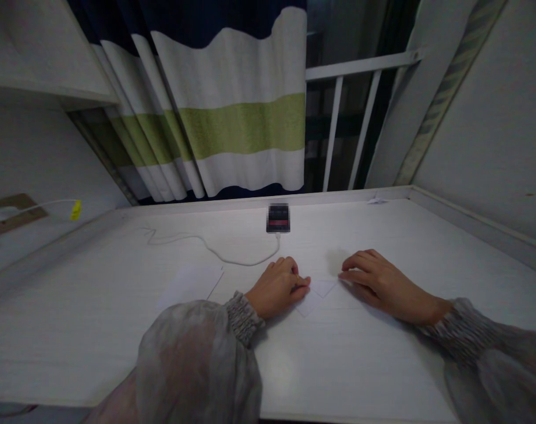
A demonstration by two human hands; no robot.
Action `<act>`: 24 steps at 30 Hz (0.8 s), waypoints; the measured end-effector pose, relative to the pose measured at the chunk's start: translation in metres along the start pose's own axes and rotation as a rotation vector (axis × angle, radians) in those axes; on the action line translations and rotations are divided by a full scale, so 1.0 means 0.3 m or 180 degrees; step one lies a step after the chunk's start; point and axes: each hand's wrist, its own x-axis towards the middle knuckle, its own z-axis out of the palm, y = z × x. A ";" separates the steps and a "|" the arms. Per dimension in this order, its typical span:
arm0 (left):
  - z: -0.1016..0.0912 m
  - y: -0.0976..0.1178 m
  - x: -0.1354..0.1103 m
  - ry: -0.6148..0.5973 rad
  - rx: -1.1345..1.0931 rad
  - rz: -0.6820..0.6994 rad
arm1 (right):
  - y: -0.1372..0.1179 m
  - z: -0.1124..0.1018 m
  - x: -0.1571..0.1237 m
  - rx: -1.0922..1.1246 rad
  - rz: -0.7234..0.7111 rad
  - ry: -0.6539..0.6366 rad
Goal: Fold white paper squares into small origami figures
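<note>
A small folded piece of white paper [324,288] lies on the white table in front of me, its creased edges making a pointed shape. My left hand [279,287] is closed at the paper's left end, thumb and finger pinched together there and covering that corner. Over on the right, my right hand [378,285] rests with loosely bent, partly spread fingers. Its fingertips reach the paper's right corner; whether they press on it I cannot tell. Both wrists are in gathered grey sleeves.
A phone-like device [278,218] with a blurred screen sits at the table's back, a white cable [232,261] running left from it. A flat white sheet [192,282] lies left of my hands. A small paper piece [377,201] is at the back right. Behind hangs a striped curtain [241,129].
</note>
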 end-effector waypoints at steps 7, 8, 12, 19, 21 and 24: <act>-0.002 0.005 0.004 0.0037 0.0022 -0.0010 | -0.047 0.054 0.033 0.0302 -0.0070 -0.0139; -0.002 0.008 0.004 0.0040 0.0049 0.0001 | -0.051 0.057 0.036 0.0317 -0.0045 -0.0165; 0.000 0.020 0.007 0.0093 0.0256 0.0245 | -0.056 0.057 0.043 0.0412 0.0080 -0.0218; 0.009 0.021 0.013 0.0128 0.0394 0.0324 | -0.055 0.058 0.043 0.0384 0.0081 -0.0249; 0.004 0.021 0.013 0.0108 0.0364 0.0241 | -0.055 0.057 0.042 0.0325 0.0068 -0.0287; -0.006 0.020 0.007 0.0069 0.0314 0.0095 | -0.055 0.050 0.041 0.0271 0.0056 -0.0336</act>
